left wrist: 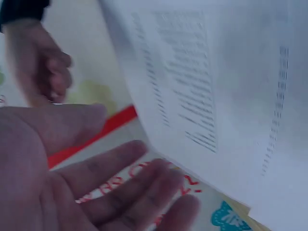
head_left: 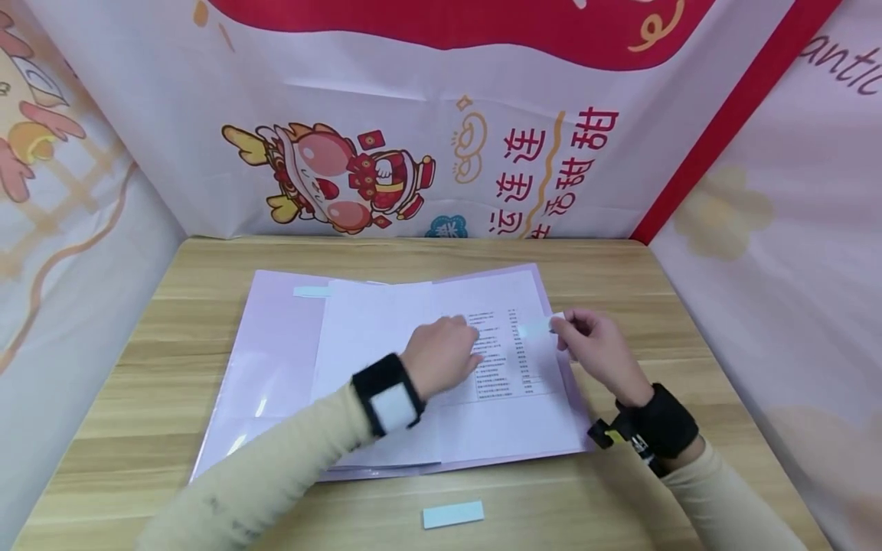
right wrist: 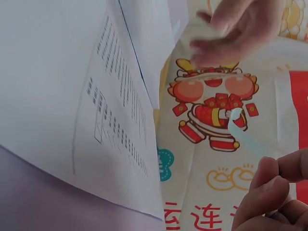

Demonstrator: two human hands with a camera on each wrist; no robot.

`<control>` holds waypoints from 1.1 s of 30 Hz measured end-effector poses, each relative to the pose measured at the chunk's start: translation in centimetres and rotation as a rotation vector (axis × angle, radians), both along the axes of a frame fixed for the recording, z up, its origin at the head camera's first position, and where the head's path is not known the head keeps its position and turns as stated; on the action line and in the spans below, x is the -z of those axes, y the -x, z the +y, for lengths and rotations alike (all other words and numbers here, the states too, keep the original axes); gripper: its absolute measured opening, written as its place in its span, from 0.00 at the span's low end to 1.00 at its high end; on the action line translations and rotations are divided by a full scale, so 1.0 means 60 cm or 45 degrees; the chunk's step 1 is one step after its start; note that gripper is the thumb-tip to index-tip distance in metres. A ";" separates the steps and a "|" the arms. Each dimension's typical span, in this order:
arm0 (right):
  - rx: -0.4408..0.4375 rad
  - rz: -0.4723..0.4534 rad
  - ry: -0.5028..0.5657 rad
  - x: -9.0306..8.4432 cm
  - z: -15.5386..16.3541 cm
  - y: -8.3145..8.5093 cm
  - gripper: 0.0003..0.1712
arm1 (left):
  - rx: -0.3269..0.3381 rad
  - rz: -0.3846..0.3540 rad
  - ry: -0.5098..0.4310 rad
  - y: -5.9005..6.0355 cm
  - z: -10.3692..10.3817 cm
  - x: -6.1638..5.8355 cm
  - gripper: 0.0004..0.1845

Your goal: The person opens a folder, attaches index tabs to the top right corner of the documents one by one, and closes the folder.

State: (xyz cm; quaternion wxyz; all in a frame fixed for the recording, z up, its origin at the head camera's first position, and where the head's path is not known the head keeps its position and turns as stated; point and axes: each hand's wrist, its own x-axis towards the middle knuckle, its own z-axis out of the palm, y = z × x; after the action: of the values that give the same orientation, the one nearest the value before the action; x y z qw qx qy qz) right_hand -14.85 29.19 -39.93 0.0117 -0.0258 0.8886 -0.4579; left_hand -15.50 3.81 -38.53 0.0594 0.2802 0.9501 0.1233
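Observation:
A purple folder (head_left: 282,344) lies spread on the table with white sheets in it, and the right page (head_left: 496,428) carries a printed table of text. Between thumb and forefinger my right hand (head_left: 596,340) pinches a thin pale blue sticky strip (right wrist: 243,131), held over that page's right edge. My left hand (head_left: 444,353), blurred in the head view, is over the right page near the fold. Its fingers (left wrist: 139,192) look loosely extended in the left wrist view, with nothing held. Another pale blue strip (head_left: 311,291) sticks out at the upper left of the sheets.
A small pale blue pad of sticky notes (head_left: 452,514) lies at the front of the wooden table (head_left: 138,413). Printed cloth (head_left: 386,84) hangs behind the table and along both sides.

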 end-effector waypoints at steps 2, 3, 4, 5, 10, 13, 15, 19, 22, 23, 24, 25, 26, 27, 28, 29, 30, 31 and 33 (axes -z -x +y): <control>0.025 -0.022 0.033 0.000 0.002 0.014 0.19 | 0.006 0.003 0.040 0.034 0.019 0.005 0.15; 0.037 -0.028 0.050 0.000 0.003 0.021 0.19 | 0.011 0.012 0.060 0.051 0.028 0.010 0.16; 0.049 -0.037 0.067 0.000 0.004 0.029 0.20 | 0.020 0.026 0.076 0.067 0.037 0.016 0.17; 0.056 -0.048 0.079 0.000 0.006 0.036 0.20 | 0.029 0.039 0.093 0.081 0.046 0.021 0.17; 0.115 -0.147 0.191 0.005 0.019 0.071 0.21 | 0.099 0.085 0.174 0.136 0.091 0.053 0.25; 0.143 -0.232 0.240 0.010 0.026 0.088 0.22 | 0.107 0.050 0.243 0.155 0.113 0.073 0.32; 0.148 -0.274 0.258 0.012 0.028 0.098 0.22 | 0.094 0.014 0.273 0.163 0.124 0.087 0.36; 0.145 -0.284 0.282 0.020 0.030 0.117 0.22 | 0.082 -0.030 0.270 0.163 0.131 0.095 0.39; 0.153 -0.260 0.299 0.030 0.030 0.132 0.19 | 0.075 -0.048 0.258 0.159 0.134 0.101 0.39; 0.158 -0.247 0.307 0.035 0.030 0.136 0.18 | 0.074 -0.052 0.258 0.158 0.135 0.104 0.38; 0.163 -0.231 0.315 0.041 0.031 0.142 0.18 | 0.072 -0.050 0.259 0.157 0.137 0.108 0.38; 0.167 -0.212 0.316 0.048 0.032 0.147 0.17 | 0.068 -0.039 0.250 0.157 0.139 0.115 0.37; 0.175 -0.203 0.316 0.055 0.033 0.152 0.17 | 0.064 -0.027 0.252 0.157 0.141 0.122 0.36; 0.185 -0.197 0.314 0.063 0.035 0.158 0.17 | 0.059 -0.016 0.258 0.159 0.144 0.129 0.35; 0.193 -0.195 0.311 0.070 0.037 0.163 0.17 | 0.062 -0.005 0.259 0.155 0.144 0.130 0.34; 0.203 -0.197 0.308 0.077 0.038 0.168 0.17 | 0.064 0.007 0.266 0.152 0.143 0.130 0.32; 0.217 -0.211 0.303 0.084 0.040 0.174 0.18 | 0.061 0.010 0.273 0.151 0.144 0.132 0.32; 0.231 -0.225 0.302 0.091 0.042 0.179 0.18 | 0.056 0.008 0.278 0.150 0.145 0.135 0.31; 0.257 -0.250 0.300 0.104 0.045 0.189 0.20 | 0.051 -0.001 0.301 0.151 0.149 0.142 0.32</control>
State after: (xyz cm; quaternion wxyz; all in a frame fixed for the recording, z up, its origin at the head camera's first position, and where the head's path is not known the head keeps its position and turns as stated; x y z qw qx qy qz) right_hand -26.20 31.90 -46.18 0.0495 0.1070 0.8215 -0.5579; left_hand -24.53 12.74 -47.05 0.0950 0.2899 0.9523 0.0096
